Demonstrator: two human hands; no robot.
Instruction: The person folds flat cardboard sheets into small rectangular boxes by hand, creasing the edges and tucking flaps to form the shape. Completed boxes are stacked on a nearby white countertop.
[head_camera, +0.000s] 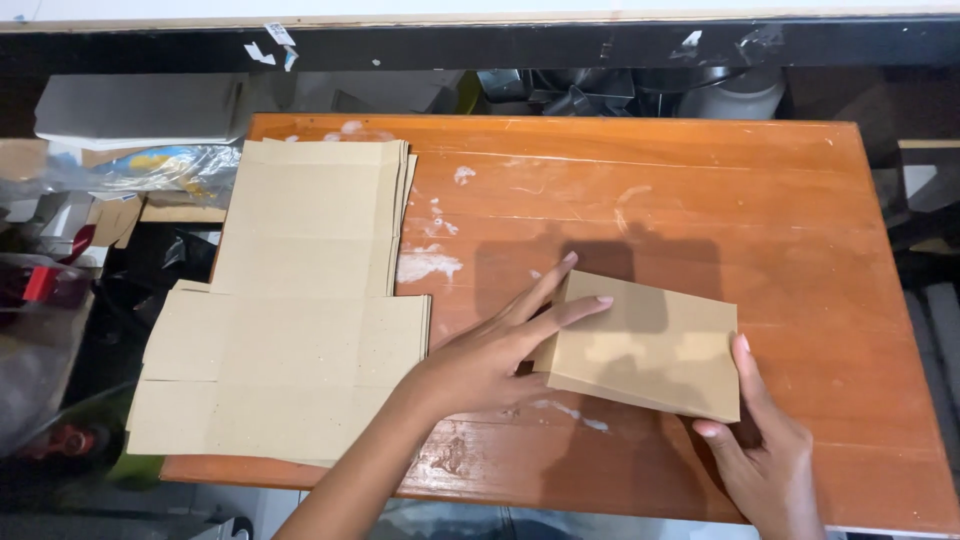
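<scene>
We see an orange wooden table (700, 190) with white smears; flat cardboard sheets (300, 300) overhang its left edge, and a folded cardboard box (650, 350) sits near its front edge.

Plain tan-brown cardboard box (648, 348) and flat sheets (300, 300) lie on an orange-brown, white-smeared wooden table (700, 190).
</scene>
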